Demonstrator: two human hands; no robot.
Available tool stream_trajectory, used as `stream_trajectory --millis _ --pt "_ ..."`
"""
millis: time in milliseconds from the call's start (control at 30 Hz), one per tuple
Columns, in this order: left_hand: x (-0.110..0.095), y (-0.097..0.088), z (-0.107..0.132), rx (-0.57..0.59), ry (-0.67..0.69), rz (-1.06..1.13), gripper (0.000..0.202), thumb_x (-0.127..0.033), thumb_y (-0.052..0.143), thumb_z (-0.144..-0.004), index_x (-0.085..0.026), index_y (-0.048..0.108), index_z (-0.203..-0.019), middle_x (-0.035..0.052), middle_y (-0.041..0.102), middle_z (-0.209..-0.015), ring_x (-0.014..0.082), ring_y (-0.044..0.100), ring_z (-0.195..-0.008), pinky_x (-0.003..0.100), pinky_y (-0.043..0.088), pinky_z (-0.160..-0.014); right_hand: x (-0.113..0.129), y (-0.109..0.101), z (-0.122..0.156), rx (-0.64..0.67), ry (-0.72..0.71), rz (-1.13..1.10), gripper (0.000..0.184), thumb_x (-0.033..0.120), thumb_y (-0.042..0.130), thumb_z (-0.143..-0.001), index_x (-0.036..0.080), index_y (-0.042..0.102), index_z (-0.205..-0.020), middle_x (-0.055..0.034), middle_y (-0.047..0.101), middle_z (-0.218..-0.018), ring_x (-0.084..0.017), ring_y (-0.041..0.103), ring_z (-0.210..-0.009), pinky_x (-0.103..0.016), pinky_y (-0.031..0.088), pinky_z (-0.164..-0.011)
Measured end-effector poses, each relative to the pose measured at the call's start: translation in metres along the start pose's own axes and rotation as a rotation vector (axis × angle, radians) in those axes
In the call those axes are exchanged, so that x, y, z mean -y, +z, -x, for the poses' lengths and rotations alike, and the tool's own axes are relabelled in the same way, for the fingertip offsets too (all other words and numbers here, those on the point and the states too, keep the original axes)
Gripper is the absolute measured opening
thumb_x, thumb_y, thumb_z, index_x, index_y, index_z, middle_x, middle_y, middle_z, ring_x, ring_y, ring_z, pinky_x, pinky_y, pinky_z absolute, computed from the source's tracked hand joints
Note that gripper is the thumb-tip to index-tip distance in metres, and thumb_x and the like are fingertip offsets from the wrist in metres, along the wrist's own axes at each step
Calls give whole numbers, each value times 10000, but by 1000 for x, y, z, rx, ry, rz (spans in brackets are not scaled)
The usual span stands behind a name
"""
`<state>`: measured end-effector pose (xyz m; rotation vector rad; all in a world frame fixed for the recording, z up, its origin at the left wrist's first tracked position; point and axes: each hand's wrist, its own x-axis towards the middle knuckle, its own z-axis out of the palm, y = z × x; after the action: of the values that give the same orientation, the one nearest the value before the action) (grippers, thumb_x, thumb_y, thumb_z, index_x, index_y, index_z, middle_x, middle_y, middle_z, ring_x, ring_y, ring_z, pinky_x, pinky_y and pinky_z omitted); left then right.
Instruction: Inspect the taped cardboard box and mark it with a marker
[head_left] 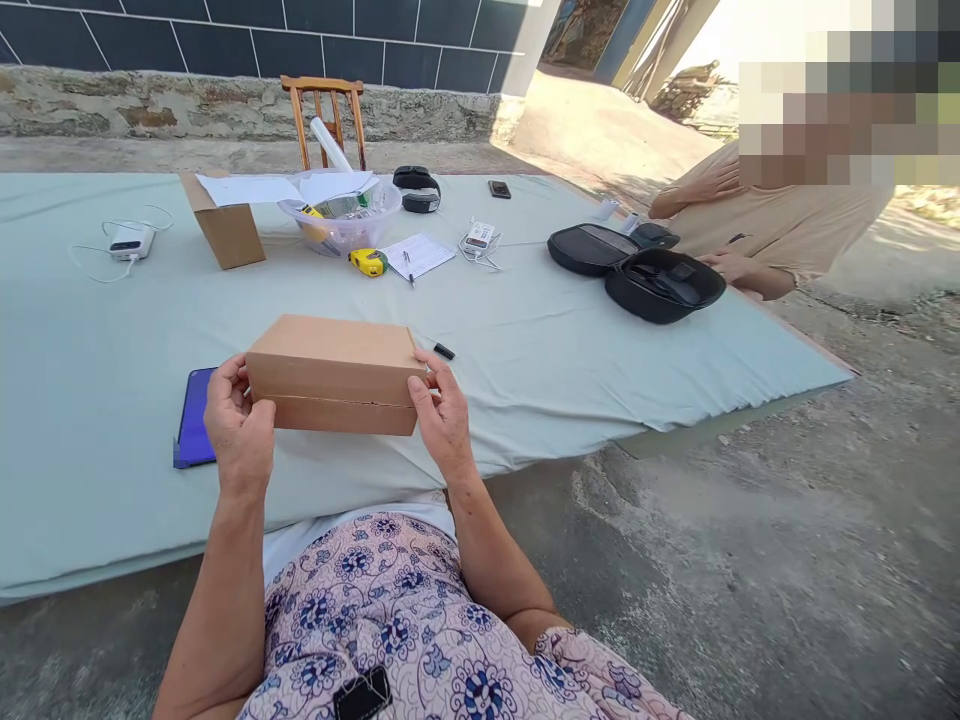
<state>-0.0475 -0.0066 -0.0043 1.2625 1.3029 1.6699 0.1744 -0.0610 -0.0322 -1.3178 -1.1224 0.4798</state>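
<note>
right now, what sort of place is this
Probably an outdoor yard beside a building: there is a cloth-covered table, rough grey ground in sun and shade, and a dark-tiled wall with a stone base.

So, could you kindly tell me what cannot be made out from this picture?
All in the head view:
Inside of the cardboard box: hidden by its own walls.
Right part of the flat blue object: hidden behind the left hand and the box.
Writing on the notes sheet: too small to read.
Some contents of the plastic basin: covered by white paper.
</note>
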Motion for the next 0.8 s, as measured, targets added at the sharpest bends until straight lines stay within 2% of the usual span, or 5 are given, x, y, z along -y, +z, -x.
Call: stream_trajectory --millis 167,267,400,567,800 --pt "-1 1 -1 -102 25 89 377 -318 703 -704 -218 567 -1041 38 658 -1032 195 634 -989 348 522 -867 3 3 2 49 -62 -14 358 484 572 -985 267 683 -1246 -12 585 -876 -174 533 -802 -306 540 -754" --pt "-1 0 -4 -215 -6 120 382 -467 737 -719 -223 534 -931 0 595 -926 168 567 -887 347 492 -842 4 5 3 77 -96 -7 364 519 547 -997 267 689 -1218 -28 624 -915 -180 549 -815 -313 531 -747" --pt "1 1 -4 -285 -36 134 345 -389 729 -665 -232 493 -862 -14 565 -890 165 547 -867 340 467 -820 2 7 3 67 -79 -43 363 515 539 -998 250 674 -1206 -18 602 -887 -172 555 -802 -305 532 -734" --pt "4 5 -2 -271 -23 140 308 -311 669 -647 -226 502 -892 1 567 -914 166 572 -875 341 482 -821 -3 7 2 -4 5 -99 508 490 590 -960 227 588 -1394 12 553 -839 -164 579 -823 -305 555 -781" --pt "-2 1 0 -149 -36 165 483 -243 605 -651 -202 697 -1123 61 642 -1098 244 626 -1117 402 515 -1041 -8 7 0 17 133 -126 599 473 648 -906 207 592 -1441 28 545 -791 -165 575 -769 -307 548 -726"
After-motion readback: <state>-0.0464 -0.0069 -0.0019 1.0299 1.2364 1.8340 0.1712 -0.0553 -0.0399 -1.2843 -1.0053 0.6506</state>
